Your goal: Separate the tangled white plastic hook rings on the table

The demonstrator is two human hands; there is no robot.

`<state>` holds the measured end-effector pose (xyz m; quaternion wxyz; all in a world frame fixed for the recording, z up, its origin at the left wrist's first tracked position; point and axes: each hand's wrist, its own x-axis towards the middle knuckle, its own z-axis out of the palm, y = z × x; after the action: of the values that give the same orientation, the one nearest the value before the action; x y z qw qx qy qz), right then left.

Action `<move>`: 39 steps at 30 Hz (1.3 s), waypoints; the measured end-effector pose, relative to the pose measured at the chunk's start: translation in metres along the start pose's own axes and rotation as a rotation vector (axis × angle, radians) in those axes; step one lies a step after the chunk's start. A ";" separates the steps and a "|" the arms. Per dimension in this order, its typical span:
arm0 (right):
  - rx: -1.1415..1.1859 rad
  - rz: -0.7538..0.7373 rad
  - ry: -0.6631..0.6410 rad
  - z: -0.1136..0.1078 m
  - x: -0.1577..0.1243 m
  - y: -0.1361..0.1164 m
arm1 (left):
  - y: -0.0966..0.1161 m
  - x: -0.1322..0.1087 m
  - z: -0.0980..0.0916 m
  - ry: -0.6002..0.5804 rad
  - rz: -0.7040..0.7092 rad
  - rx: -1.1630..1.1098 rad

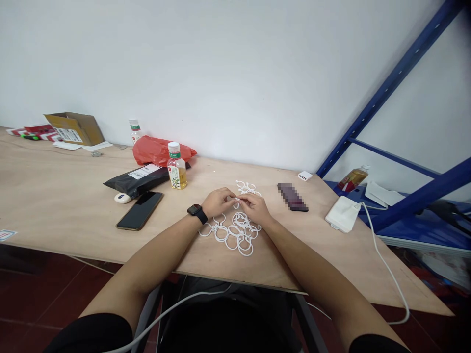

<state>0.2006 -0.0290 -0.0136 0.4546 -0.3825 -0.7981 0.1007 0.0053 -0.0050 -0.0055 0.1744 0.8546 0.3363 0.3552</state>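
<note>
Pinched ring [237, 199] half-hidden, left hand [219, 201], right hand [258, 209]

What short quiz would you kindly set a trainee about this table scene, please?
1. True or false: the left hand and the right hand both pinch one white ring over the ring pile on the table.
2. The bag behind the bottle is: A red, B green, C blue?
3. Fill in: the black watch sits on the ___ wrist.
Key: 1 true; 2 A; 3 left.
</note>
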 end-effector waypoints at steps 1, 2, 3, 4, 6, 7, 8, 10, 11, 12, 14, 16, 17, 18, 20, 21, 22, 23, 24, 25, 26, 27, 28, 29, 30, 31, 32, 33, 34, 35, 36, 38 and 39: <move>-0.002 -0.002 -0.001 0.000 0.000 0.000 | -0.001 0.000 0.000 0.006 0.004 -0.002; -0.005 -0.001 -0.001 0.000 0.000 0.000 | -0.001 0.000 0.001 0.014 0.010 -0.004; -0.008 0.000 -0.002 0.000 0.000 0.000 | -0.002 0.000 0.001 0.024 0.019 -0.006; -0.011 0.002 -0.006 -0.001 0.000 0.000 | -0.002 0.001 0.001 0.033 0.028 -0.009; -0.015 0.004 -0.014 -0.001 0.000 -0.001 | -0.002 0.001 0.001 0.045 0.045 -0.018; -0.017 0.003 -0.017 -0.001 0.000 -0.001 | -0.002 0.001 0.001 0.046 0.049 -0.023; -0.019 0.002 -0.017 -0.001 0.000 -0.001 | -0.002 0.001 0.001 0.045 0.052 -0.029; -0.027 -0.007 -0.022 -0.002 0.000 -0.001 | -0.002 0.001 0.001 0.043 0.053 -0.040; -0.030 -0.014 -0.025 -0.002 0.000 -0.001 | -0.002 0.001 0.001 0.040 0.054 -0.044; -0.032 -0.022 -0.028 -0.002 0.000 -0.001 | -0.002 0.001 0.001 0.035 0.057 -0.046; -0.033 -0.038 -0.033 -0.002 -0.001 -0.001 | -0.002 0.001 0.002 0.018 0.064 -0.049; -0.036 -0.046 -0.024 -0.001 -0.002 0.000 | -0.002 0.001 0.002 0.009 0.069 -0.046; -0.043 -0.045 -0.012 -0.001 -0.002 0.001 | -0.002 0.001 0.002 0.017 0.066 -0.041; -0.054 -0.039 0.006 0.000 -0.002 0.002 | -0.002 0.001 0.002 0.035 0.059 -0.034; -0.085 -0.013 0.064 -0.001 -0.002 0.006 | -0.002 0.002 0.002 0.082 0.036 -0.015; -0.107 0.004 0.092 -0.001 -0.001 0.009 | -0.002 0.002 0.001 0.101 0.024 -0.006; -0.134 0.021 0.110 -0.002 -0.001 0.012 | -0.002 0.002 0.001 0.109 0.014 0.001; -0.165 0.035 0.116 -0.004 0.000 0.016 | -0.003 0.001 0.000 0.102 0.007 0.004; -0.198 0.048 0.108 -0.006 0.001 0.021 | -0.003 0.001 -0.001 0.080 0.006 0.002; -0.227 0.060 0.092 -0.008 0.002 0.025 | -0.003 0.001 -0.001 0.046 0.013 -0.001; -0.249 0.073 0.076 -0.010 0.002 0.030 | -0.004 0.000 -0.001 0.003 0.030 -0.005; -0.261 0.084 0.064 -0.012 0.002 0.033 | -0.004 0.000 0.000 -0.045 0.055 -0.006; -0.265 0.095 0.060 -0.013 0.002 0.036 | -0.004 0.000 0.001 -0.095 0.085 -0.003; -0.262 0.104 0.061 -0.014 0.002 0.039 | -0.004 -0.001 0.003 -0.140 0.116 0.003; -0.255 0.109 0.062 -0.015 0.002 0.040 | -0.004 -0.001 0.005 -0.179 0.145 0.010; -0.247 0.110 0.060 -0.015 0.001 0.040 | -0.004 -0.001 0.007 -0.208 0.166 0.015; -0.239 0.108 0.053 -0.014 0.001 0.040 | -0.003 -0.001 0.009 -0.230 0.179 0.017; -0.231 0.103 0.040 -0.013 0.000 0.039 | -0.003 -0.001 0.012 -0.247 0.187 0.017; -0.224 0.096 0.024 -0.012 0.000 0.037 | -0.002 -0.001 0.013 -0.265 0.190 0.017; -0.217 0.087 0.005 -0.011 0.000 0.036 | -0.001 0.000 0.014 -0.286 0.190 0.019; -0.210 0.078 -0.013 -0.010 0.000 0.035 | 0.000 0.000 0.015 -0.307 0.183 0.023; -0.195 0.067 -0.043 -0.008 0.000 0.032 | 0.002 0.000 0.014 -0.338 0.147 0.039; -0.187 0.065 -0.054 -0.008 0.000 0.032 | 0.003 0.000 0.012 -0.338 0.121 0.050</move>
<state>0.2231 -0.0085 -0.0254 0.3916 -0.4462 -0.8031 0.0507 0.0155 -0.0075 -0.0124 0.1855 0.9249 0.2587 0.2077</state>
